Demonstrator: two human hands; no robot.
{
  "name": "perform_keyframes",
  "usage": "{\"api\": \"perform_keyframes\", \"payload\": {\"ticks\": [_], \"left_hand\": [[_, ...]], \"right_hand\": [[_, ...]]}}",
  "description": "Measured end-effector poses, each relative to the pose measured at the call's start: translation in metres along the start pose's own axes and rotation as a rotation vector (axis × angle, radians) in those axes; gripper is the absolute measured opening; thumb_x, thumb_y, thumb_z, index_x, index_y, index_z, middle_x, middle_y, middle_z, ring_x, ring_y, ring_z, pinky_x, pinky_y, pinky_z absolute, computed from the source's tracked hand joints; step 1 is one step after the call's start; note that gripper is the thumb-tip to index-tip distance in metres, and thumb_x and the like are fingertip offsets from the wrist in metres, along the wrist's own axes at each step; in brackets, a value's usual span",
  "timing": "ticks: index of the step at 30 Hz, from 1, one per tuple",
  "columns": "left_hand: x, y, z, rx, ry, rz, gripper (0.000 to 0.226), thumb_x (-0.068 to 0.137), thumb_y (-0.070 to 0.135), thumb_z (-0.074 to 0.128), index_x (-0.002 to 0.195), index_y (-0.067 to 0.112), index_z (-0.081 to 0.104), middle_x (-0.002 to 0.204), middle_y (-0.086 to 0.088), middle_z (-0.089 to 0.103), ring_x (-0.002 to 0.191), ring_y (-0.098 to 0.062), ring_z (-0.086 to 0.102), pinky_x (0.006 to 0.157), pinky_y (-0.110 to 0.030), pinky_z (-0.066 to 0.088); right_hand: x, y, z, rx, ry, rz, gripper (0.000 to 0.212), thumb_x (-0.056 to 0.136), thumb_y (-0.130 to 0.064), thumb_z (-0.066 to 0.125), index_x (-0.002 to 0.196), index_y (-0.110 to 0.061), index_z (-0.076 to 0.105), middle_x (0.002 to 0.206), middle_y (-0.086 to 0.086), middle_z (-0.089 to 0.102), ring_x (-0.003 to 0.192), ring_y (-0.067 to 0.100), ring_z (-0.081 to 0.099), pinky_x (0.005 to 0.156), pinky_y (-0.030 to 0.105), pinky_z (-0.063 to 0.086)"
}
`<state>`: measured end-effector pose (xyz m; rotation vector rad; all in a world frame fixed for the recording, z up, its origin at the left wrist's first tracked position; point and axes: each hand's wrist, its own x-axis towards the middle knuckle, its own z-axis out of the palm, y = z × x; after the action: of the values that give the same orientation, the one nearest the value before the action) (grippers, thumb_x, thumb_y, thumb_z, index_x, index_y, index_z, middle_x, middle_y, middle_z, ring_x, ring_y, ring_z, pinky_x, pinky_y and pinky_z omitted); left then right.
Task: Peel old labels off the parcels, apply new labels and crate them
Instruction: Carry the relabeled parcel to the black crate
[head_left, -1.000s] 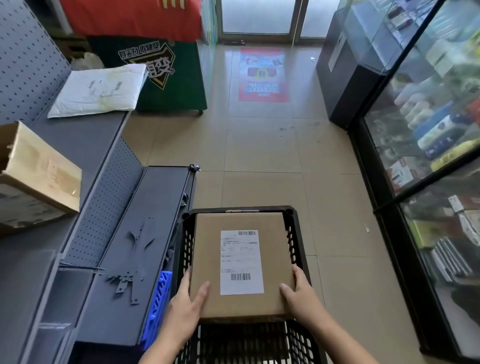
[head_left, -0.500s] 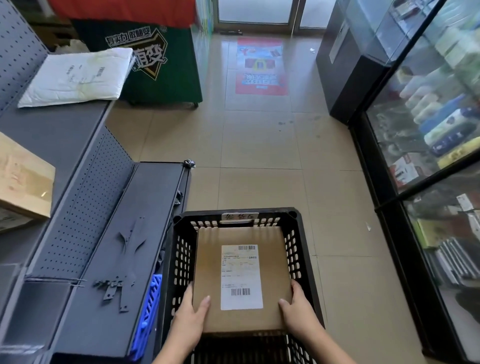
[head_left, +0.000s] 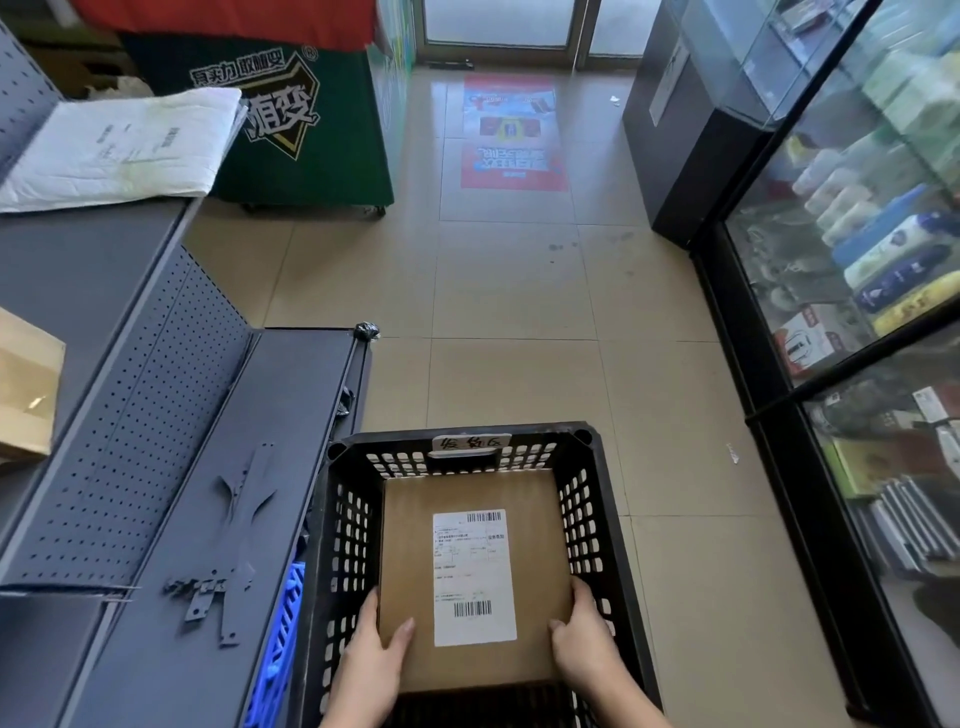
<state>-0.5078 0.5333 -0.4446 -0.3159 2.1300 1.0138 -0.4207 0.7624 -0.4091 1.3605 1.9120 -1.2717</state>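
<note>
A flat brown cardboard parcel (head_left: 410, 540) with a white shipping label (head_left: 474, 577) on its top lies deep inside a black perforated crate (head_left: 343, 525) on the floor. My left hand (head_left: 376, 662) grips the parcel's near left corner, thumb on top. My right hand (head_left: 584, 649) grips the near right corner in the same way. The crate's far rim carries a small handwritten tag (head_left: 470, 443).
Grey metal shelving (head_left: 171, 457) with pegboard and loose brackets runs along the left. On it lie another cardboard box (head_left: 26, 384) and a white padded mailer (head_left: 119, 145). A blue crate (head_left: 283, 649) shows beside the black one. Glass display cabinets (head_left: 857, 260) line the right.
Both hands have lowered the parcel from rim height down into the crate. The view has dipped toward the crate.
</note>
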Motion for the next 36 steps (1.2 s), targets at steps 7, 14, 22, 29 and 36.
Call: {"api": "perform_keyframes", "payload": {"ticks": [7, 14, 22, 29, 36], "left_hand": [[0.005, -0.002, 0.003, 0.024, 0.011, -0.013, 0.075, 0.097, 0.040, 0.062, 0.159, 0.029, 0.022, 0.144, 0.000, 0.055, 0.119, -0.020, 0.056, 0.108, -0.037, 0.043], [-0.012, 0.019, -0.002, 0.131, 0.083, 0.063, 0.082, 0.096, 0.048, 0.060, 0.161, 0.028, 0.015, 0.163, -0.001, 0.028, 0.144, -0.025, 0.036, 0.117, -0.044, 0.031], [-0.052, 0.061, -0.031, 0.167, 0.144, 0.214, 0.069, 0.096, 0.040, 0.062, 0.156, 0.028, 0.030, 0.160, 0.000, 0.037, 0.144, -0.023, 0.039, 0.116, -0.040, 0.030], [-0.078, 0.084, -0.064, 0.144, 0.162, 0.294, 0.066, 0.081, 0.026, 0.081, 0.141, 0.021, 0.055, 0.147, -0.008, 0.052, 0.135, -0.028, 0.050, 0.111, -0.035, 0.035], [-0.118, 0.139, -0.099, 0.165, 0.228, 0.454, 0.055, 0.079, 0.009, 0.083, 0.131, 0.005, 0.063, 0.130, -0.018, 0.063, 0.123, -0.032, 0.059, 0.104, -0.035, 0.039]], "right_hand": [[0.005, -0.004, 0.002, -0.006, -0.015, -0.020, 0.062, 0.091, -0.010, 0.046, 0.149, -0.024, 0.028, 0.133, -0.001, 0.057, 0.113, 0.017, 0.056, 0.088, 0.022, 0.040], [-0.011, -0.017, -0.012, -0.011, -0.006, -0.125, 0.070, 0.089, -0.014, 0.047, 0.154, -0.018, 0.021, 0.149, 0.005, 0.040, 0.135, 0.019, 0.042, 0.115, 0.034, 0.034], [-0.051, -0.041, -0.046, -0.098, -0.007, -0.232, 0.060, 0.098, -0.024, 0.042, 0.154, -0.017, 0.021, 0.156, 0.003, 0.028, 0.138, 0.015, 0.037, 0.112, 0.026, 0.029], [-0.102, -0.072, -0.074, -0.171, 0.012, -0.374, 0.055, 0.098, -0.030, 0.043, 0.151, -0.020, 0.031, 0.153, -0.002, 0.033, 0.138, 0.012, 0.037, 0.116, 0.029, 0.028], [-0.169, -0.109, -0.098, -0.272, 0.074, -0.542, 0.046, 0.098, -0.037, 0.043, 0.142, -0.025, 0.044, 0.147, -0.005, 0.039, 0.135, 0.011, 0.039, 0.114, 0.029, 0.030]]}}
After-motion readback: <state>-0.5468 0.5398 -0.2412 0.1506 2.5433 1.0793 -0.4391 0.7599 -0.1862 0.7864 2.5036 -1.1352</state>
